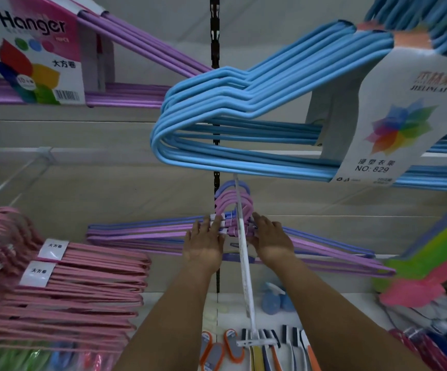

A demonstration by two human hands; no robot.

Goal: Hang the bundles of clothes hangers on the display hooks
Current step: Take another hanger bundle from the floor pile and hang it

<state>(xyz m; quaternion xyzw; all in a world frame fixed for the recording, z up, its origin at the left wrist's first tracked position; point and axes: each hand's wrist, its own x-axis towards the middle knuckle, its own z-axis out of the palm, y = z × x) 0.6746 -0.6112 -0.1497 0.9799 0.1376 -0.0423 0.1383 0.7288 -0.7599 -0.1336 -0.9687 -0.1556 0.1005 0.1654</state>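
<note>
Against the wall panel, both hands grip a purple hanger bundle (163, 231) at its neck. Left hand (203, 243) and right hand (272, 238) flank a white display hook (243, 253).

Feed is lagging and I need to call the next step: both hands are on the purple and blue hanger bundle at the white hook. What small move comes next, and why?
Probably push the purple and blue hanger bundle further back along the white display hook. The left hand and right hand flank its hook ends, which already curve around the rod near the wall. Whether they are fully seated is unclear.

Purple-and-blue hanger bundle (147, 234), pink bundles (83, 285), sky-blue bundle (243, 108).
</note>
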